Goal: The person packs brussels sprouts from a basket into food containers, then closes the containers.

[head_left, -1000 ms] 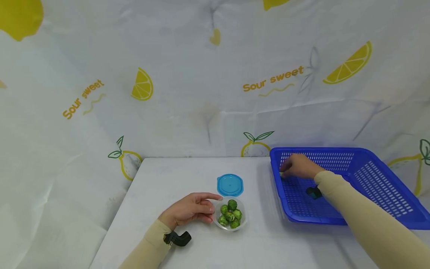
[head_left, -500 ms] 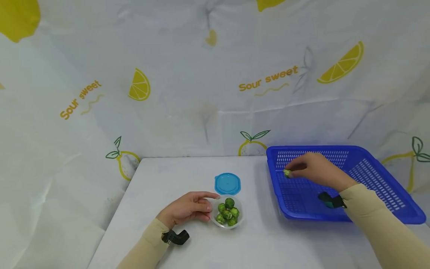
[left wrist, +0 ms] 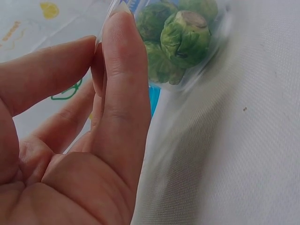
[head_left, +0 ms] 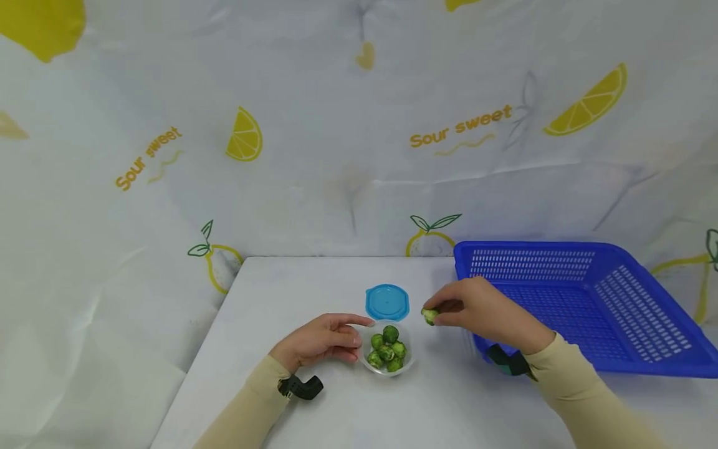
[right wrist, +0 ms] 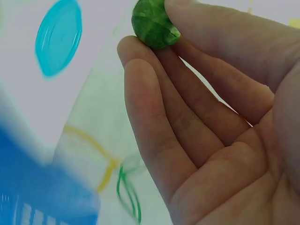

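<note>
My right hand [head_left: 477,312] pinches a Brussels sprout [head_left: 429,316] between thumb and fingertips, above the table just left of the basket. In the right wrist view this green sprout [right wrist: 153,23] sits at the tips of the fingers. A small clear plastic bowl [head_left: 411,362] stands on the table with several Brussels sprouts [head_left: 386,353] inside. At the bowl's left side my left hand [head_left: 322,342] holds its rim. The left wrist view shows fingertips against the clear wall, with sprouts [left wrist: 186,38] behind it.
A light blue lid [head_left: 387,302] lies flat just behind the bowl. The blue perforated basket [head_left: 561,368] stands at the right of the white table [head_left: 314,418]. A lemon-print cloth [head_left: 314,187] hangs along the table's back edge.
My right hand has lifted the Brussels sprout out of the blue basket and carried it left, towards the bowl. The left hand stays at the bowl. The head view has shifted slightly.
</note>
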{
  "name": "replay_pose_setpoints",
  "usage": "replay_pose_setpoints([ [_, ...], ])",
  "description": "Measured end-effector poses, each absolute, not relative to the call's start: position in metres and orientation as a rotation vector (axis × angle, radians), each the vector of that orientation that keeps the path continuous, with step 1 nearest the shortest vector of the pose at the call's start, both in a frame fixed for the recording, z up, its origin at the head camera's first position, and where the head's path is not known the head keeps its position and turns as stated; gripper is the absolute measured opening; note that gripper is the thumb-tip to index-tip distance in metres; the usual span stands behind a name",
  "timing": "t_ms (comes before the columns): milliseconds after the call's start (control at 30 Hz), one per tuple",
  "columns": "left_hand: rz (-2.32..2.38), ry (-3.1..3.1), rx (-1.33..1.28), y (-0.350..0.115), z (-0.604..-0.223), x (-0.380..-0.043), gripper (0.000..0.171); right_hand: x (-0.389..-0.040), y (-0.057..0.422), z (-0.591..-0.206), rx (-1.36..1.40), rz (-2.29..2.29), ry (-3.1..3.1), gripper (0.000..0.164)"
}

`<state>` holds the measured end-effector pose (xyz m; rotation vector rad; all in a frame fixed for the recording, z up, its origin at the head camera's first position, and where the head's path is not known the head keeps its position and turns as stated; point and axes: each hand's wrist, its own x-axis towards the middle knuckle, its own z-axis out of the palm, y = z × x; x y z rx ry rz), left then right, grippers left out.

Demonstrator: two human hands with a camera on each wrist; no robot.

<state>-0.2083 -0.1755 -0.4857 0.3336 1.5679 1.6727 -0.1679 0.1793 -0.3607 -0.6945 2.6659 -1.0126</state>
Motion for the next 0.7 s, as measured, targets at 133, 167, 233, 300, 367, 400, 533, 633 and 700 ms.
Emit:
replay_pose_setpoints([
  [133, 1.671, 1.568, 0.336, -0.176, -0.487, -0.209, 0.054, -0.165, 0.151, -0.375, -0.799, -1.026, 2.615, 0.019],
  [167, 1.668, 1.568, 0.337, -0.176, -0.487, -0.209, 0.055, -0.164, 0.145, -0.378, -0.827, -1.021, 2.608, 0.019],
  [233, 1.662, 1.567, 0.348, -0.176, -0.487, -0.21, 0.055, -0.163, 0.136, -0.385, -0.884, -1.018, 2.599, 0.019],
  [300, 1.657, 1.567, 0.349, -0.175, -0.487, -0.211, 0.054, -0.161, 0.13, -0.391, -0.937, -1.027, 2.583, 0.019],
  [367, 1.654, 1.569, 0.348, -0.174, -0.487, -0.211, 0.054, -0.159, 0.125, -0.396, -0.962, -1.038, 2.571, 0.02],
  [400, 1.655, 1.571, 0.349, -0.174, -0.486, -0.211, 0.053, -0.159, 0.123, -0.399, -0.965, -1.046, 2.562, 0.02],
  [533, 1.661, 1.571, 0.341, -0.174, -0.486, -0.211, 0.053, -0.157, 0.118, -0.407, -0.944, -1.064, 2.528, 0.02],
  [633, 1.662, 1.567, 0.341, -0.176, -0.487, -0.211, 0.054, -0.157, 0.115, -0.412, -0.937, -1.074, 2.506, 0.02],
  [700, 1.66, 1.57, 0.348, -0.177, -0.487, -0.211, 0.055, -0.157, 0.113, -0.415, -0.944, -1.076, 2.495, 0.02],
])
